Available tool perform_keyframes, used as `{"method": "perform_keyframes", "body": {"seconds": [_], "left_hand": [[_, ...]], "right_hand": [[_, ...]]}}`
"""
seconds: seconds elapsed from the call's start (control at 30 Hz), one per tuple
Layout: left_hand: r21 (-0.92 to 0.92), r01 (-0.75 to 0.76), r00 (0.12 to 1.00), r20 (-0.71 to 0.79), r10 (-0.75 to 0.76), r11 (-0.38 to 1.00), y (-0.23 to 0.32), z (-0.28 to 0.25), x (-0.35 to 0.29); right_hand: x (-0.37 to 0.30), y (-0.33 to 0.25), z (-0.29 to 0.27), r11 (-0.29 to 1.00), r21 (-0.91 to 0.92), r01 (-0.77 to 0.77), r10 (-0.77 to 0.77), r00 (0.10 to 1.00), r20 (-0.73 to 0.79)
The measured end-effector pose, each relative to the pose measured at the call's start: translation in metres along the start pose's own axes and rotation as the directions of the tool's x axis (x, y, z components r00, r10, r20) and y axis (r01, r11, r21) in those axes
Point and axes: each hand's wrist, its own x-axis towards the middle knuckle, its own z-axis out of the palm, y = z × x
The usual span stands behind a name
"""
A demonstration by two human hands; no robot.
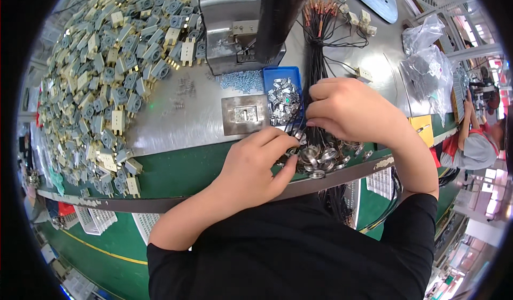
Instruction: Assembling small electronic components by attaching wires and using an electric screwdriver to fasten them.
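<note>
My left hand (255,165) is closed at the table's front edge, thumb and forefinger pinching a small shiny metal ring (292,151). My right hand (347,107) pinches a thin black cable (301,124) just above it, fingertips pressed together. Below the fingers lies a heap of round metal clamps (319,160) fixed to cable ends. A bundle of black cables (315,62) runs away from me behind the right hand, with copper-coloured tips (320,16) at its far end. Beside both hands stands a blue tray (283,70) of small metal clips (284,99).
Left of the hands lies a metal plate (230,119) with a slotted recess. Blue screws (240,81) and loose springs (184,86) lie beyond it. Grey-and-cream connector blocks (112,59) pile high at the left. A metal press (216,32) with a dark column (283,19) rises ahead.
</note>
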Motion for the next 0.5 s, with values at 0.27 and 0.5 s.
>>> {"method": "perform_keyframes", "body": {"seconds": [0.27,0.5], "left_hand": [[0.33,-0.263,0.961,0.009,0.275,0.907,-0.026,-0.007,-0.002],[0.094,-0.207,0.978,0.003,0.207,0.974,-0.015,0.003,-0.008]], "right_hand": [[-0.02,0.012,-0.002,0.969,0.24,-0.058,0.073,0.996,-0.053],[-0.027,0.008,0.016,0.901,0.401,-0.166,0.33,0.862,-0.385]]}}
